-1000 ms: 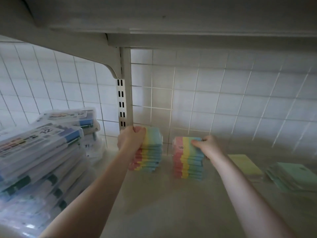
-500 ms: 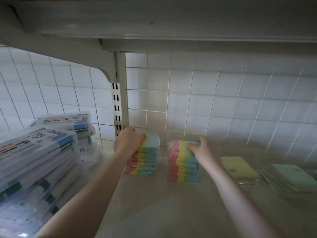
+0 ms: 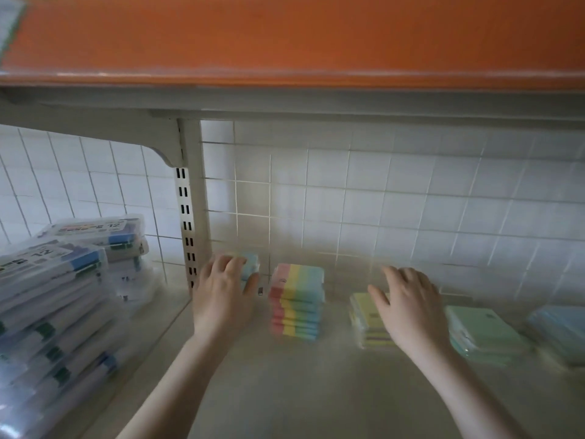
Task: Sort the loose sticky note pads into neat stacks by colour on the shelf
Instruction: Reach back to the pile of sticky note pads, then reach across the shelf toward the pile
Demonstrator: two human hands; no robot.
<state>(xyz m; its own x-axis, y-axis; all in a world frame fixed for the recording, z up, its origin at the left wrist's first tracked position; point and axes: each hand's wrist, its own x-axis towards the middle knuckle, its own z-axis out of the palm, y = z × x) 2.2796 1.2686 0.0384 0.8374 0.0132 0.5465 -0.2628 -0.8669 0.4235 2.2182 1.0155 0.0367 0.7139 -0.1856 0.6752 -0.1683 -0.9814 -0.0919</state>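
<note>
Two stacks of rainbow-striped sticky note pads stand at the back of the shelf (image 3: 316,391). My left hand (image 3: 221,289) lies over the left rainbow stack (image 3: 251,259), fingers on top and thumb against its right side, hiding most of it. The right rainbow stack (image 3: 297,299) stands free between my hands. To its right, my right hand (image 3: 408,305) is spread flat over a yellow stack (image 3: 364,315), holding nothing. Further right sit a green stack (image 3: 481,331) and a blue stack (image 3: 560,331).
Clear boxes of marker pens (image 3: 53,289) are piled at the left, behind a slotted upright post (image 3: 188,217). A wire grid and white tiles close the back. An orange shelf front (image 3: 285,36) hangs low overhead.
My right hand let go of the right rainbow stack and moved right over the yellow stack. My left hand shifted from the left stack's side onto its top. The view pulled back.
</note>
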